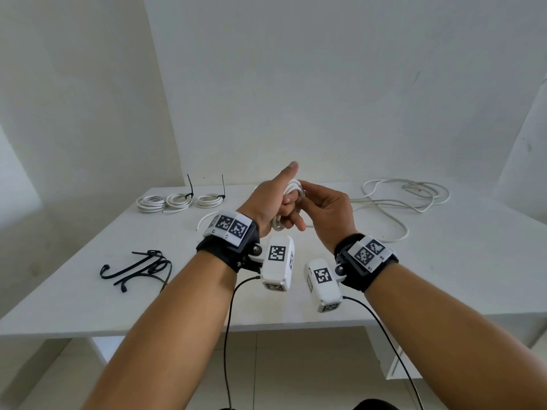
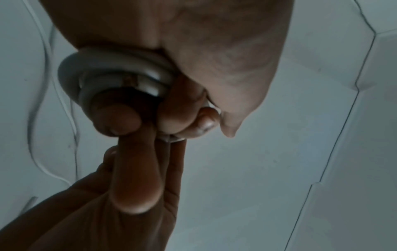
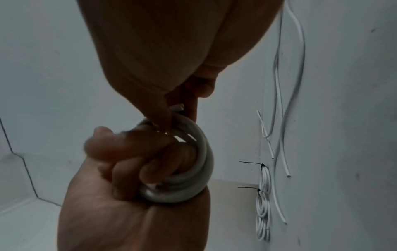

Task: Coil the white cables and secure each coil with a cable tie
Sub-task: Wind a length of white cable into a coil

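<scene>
Coiling nears its end: I clasp the white coil [image 1: 291, 192] in my left hand [image 1: 270, 202] above the table [image 1: 444, 261], while my right hand [image 1: 324, 213] pinches its last turn. Next, I reckon, a cable tie [image 1: 139, 267] gets fetched.

- Tied coils [image 1: 177, 200] lie in a row at the table's [image 1: 414, 276] far left.
- Loose cable ties [image 1: 139, 269] lie nearer, toward the left front edge.
- Uncoiled cable [image 1: 408, 196] sprawls at the far right.
- Between them, above the table (not touching it), both hands hold a coil [image 1: 293, 190].
</scene>
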Available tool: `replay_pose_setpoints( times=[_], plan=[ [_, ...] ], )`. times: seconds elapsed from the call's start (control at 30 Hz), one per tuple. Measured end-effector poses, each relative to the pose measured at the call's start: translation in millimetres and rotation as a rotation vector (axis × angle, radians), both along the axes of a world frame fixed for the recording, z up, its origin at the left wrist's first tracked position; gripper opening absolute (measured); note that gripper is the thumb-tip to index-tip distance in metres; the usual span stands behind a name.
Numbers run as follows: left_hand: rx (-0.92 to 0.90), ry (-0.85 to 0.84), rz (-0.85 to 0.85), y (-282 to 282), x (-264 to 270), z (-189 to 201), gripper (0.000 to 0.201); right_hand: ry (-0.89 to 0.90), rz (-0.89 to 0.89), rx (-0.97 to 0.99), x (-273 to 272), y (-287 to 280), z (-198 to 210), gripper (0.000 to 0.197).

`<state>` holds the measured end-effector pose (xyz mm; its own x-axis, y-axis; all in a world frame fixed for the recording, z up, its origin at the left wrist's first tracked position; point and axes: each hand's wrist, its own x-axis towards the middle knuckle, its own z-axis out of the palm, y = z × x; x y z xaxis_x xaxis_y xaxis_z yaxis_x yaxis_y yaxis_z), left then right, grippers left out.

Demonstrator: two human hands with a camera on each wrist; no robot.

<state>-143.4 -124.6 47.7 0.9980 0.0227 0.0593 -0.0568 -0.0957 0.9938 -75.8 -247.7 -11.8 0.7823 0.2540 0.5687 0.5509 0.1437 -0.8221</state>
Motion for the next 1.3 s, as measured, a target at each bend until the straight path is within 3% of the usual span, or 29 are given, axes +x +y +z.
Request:
replay_pose_setpoints(
  times=[0.17, 0.3, 0.37, 0.47, 0.57, 0.67, 0.73, 0.83, 0.9, 0.97, 1.13, 1.3],
  plan=[
    [-0.026, 0.031, 0.046, -3.8, 1.0, 7.2, 0.065, 0.064, 0.07, 0.096, 0.1, 2.7, 6.6, 0.027],
    [-0.271, 0.166, -0.313, 23.3, 3.6, 10.0, 0.069, 0.043, 0.098, 0.117, -10.7, 0.1, 12.1, 0.024],
    [-0.321, 0.202, -0.402, 34.7, 2.5, 9.4, 0.073, 0.008, 0.097, 0.091, -16.6, 1.5, 12.6, 0.024],
    [-0.221, 0.201, -0.285, 33.5, -3.3, 10.4, 0.069, -0.017, 0.04, 0.062, -19.3, 6.5, 9.9, 0.025],
    [0.027, 0.063, 0.0, 16.4, -6.9, 11.8, 0.066, -0.012, -0.015, 0.071, -17.1, 9.7, 8.8, 0.024],
    [0.138, -0.026, 0.111, 6.5, -4.6, 13.4, 0.067, 0.004, -0.033, 0.077, -14.2, 12.5, 10.6, 0.023],
    [0.051, 0.028, 0.006, 14.2, -2.0, 13.9, 0.068, 0.006, -0.036, 0.076, -15.9, 12.3, 10.2, 0.023],
    [-0.182, 0.189, -0.383, 40.8, 1.0, 8.9, 0.066, -0.028, -0.034, 0.051, -22.4, 11.4, 5.6, 0.024],
    [-0.235, 0.196, -0.489, 52.5, -1.3, 4.0, 0.063, -0.065, -0.036, 0.023, -25.7, 13.6, 3.2, 0.024],
    [-0.22, 0.21, -0.413, 51.3, -5.8, 2.9, 0.063, -0.075, -0.024, 0.018, -27.6, 16.6, 1.8, 0.026],
    [0.148, 0.0, 0.103, 25.1, -11.3, 1.2, 0.067, -0.024, -0.032, 0.031, -29.3, 22.2, 3.0, 0.033],
    [0.229, -0.022, 0.223, 18.9, -8.5, 1.5, 0.069, 0.007, -0.027, 0.043, -28.7, 25.2, -1.1, 0.022]
  ],
)
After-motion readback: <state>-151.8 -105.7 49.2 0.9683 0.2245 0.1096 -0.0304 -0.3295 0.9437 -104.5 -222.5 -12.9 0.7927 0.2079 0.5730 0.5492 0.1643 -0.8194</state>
